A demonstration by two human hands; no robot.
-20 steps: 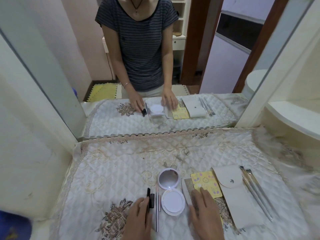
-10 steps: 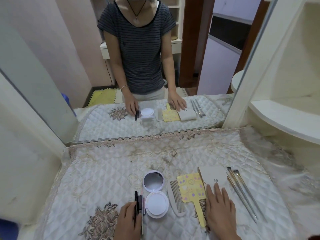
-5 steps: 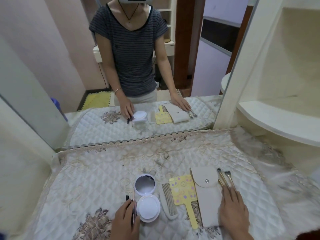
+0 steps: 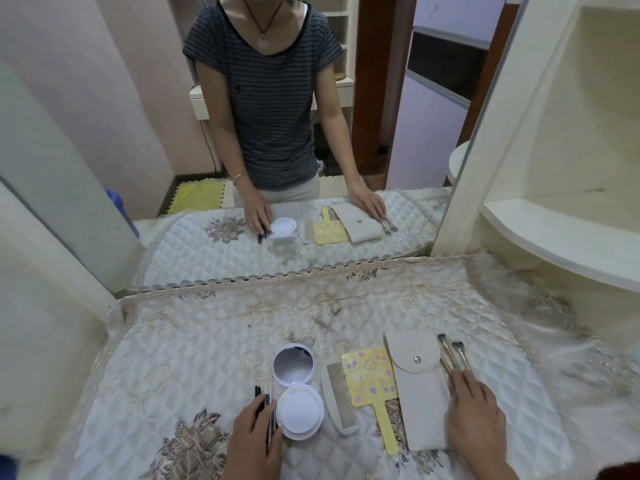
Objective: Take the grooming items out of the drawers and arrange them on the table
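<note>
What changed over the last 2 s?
The right hand moved rightward from the comb and yellow hand mirror, across the pouch; its fingers now rest on the two metal tools, which lie closer against the pouch. The left hand stayed on the dark sticks beside the open compact.

Single head-worn wide-angle view, facing forward and down.
It looks from close above the bench (image 4: 207, 341); left hand (image 4: 252, 441) and right hand (image 4: 478, 417) show at the bottom edge, the mirror (image 4: 381, 133) ahead repeating the bench.
</note>
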